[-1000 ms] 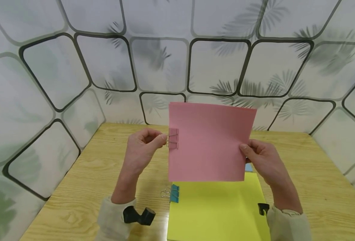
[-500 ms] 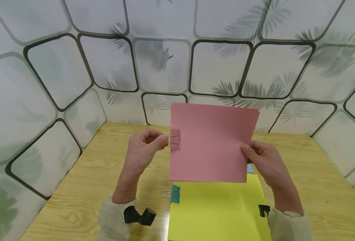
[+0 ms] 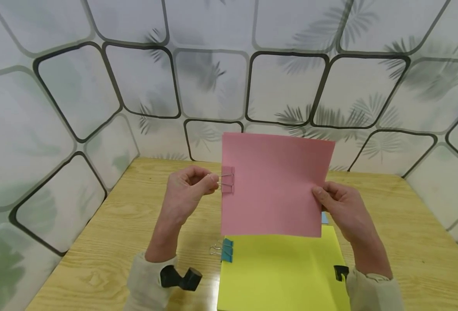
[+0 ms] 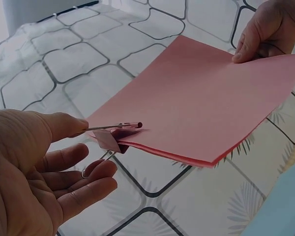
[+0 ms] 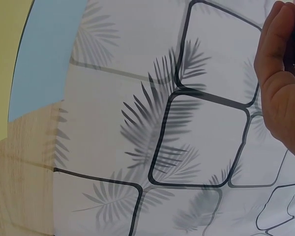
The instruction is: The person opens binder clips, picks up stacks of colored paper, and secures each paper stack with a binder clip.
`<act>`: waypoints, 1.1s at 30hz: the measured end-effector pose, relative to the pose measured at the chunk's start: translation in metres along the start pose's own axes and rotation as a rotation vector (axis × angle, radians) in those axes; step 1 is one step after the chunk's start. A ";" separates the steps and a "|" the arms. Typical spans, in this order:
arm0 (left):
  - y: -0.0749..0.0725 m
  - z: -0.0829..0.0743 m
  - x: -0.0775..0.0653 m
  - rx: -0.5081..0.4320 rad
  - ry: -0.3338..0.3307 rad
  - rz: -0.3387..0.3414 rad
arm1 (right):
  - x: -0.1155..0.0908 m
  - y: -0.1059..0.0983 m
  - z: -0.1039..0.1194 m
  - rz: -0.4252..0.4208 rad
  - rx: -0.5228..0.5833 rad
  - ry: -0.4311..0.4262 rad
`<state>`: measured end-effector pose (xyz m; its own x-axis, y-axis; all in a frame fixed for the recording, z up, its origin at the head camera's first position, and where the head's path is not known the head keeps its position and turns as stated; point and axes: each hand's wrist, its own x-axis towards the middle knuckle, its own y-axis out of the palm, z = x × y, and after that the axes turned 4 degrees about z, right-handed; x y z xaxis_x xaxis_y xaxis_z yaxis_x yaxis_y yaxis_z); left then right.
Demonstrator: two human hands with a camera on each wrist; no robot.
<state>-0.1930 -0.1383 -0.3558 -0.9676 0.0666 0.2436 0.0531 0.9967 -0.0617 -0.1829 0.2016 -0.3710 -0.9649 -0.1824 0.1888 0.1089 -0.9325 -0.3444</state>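
Observation:
A pink binder clip (image 3: 228, 179) sits on the left edge of a small stack of pink paper sheets (image 3: 275, 185), raised above the table. My left hand (image 3: 187, 190) holds the clip by its wire handles; the left wrist view shows the thumb on the upper handle and fingers curled at the lower one. On the opposite edge, my right hand (image 3: 341, 205) pinches the sheets, thumb in front and fingers behind. Below them lies yellow paper (image 3: 283, 272), with a teal binder clip (image 3: 227, 250) on its left edge.
Light blue paper (image 4: 280, 201) peeks out beyond the yellow paper. Everything lies on a wood-grain table (image 3: 96, 242). A patterned curtain or cloth (image 3: 209, 82) stands behind the table and along its sides. Each sleeve carries a black mount (image 3: 180, 278).

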 end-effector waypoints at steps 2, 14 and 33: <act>0.000 0.000 0.000 -0.003 -0.001 0.000 | 0.000 0.000 0.000 -0.003 -0.007 0.008; 0.002 -0.001 0.000 -0.009 0.000 -0.002 | -0.001 0.001 0.000 -0.007 -0.017 0.015; 0.001 -0.001 0.000 0.027 0.010 -0.006 | -0.001 -0.001 0.000 -0.013 0.066 0.016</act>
<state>-0.1927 -0.1376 -0.3552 -0.9653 0.0617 0.2539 0.0408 0.9954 -0.0865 -0.1826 0.2028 -0.3711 -0.9701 -0.1656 0.1776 0.1113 -0.9533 -0.2809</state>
